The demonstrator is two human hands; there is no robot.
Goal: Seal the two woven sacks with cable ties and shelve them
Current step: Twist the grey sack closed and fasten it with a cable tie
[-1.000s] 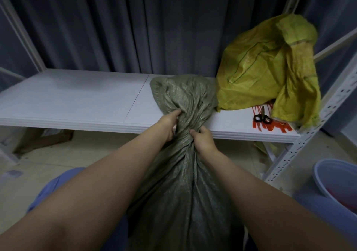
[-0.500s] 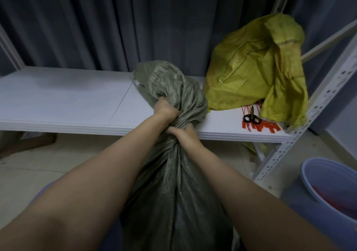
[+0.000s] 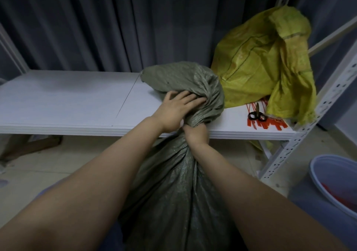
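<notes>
A full grey-green woven sack (image 3: pixel 173 189) stands between my arms in front of the white shelf (image 3: pixel 67 100). Its twisted neck rises to the shelf's front edge and the loose top flops onto the board. My right hand (image 3: pixel 196 133) is clenched around the twisted neck. My left hand (image 3: pixel 178 111) lies on the bunched top just above, fingers spread and pressing into the fabric. A yellow woven sack (image 3: pixel 260 61) slumps at the shelf's right end, its mouth loose. Red cable ties (image 3: pixel 268 124) lie in front of it.
Black-handled scissors (image 3: pixel 257 114) rest on the cable ties. A perforated white upright (image 3: pixel 309 127) holds the shelf's right corner. A pale blue bucket (image 3: pixel 336 183) stands on the floor at right. Dark curtains hang behind the shelf.
My left hand has moved up from gripping the neck and now lies spread on the sack's bunched top. The right hand has stayed clenched on the neck.
</notes>
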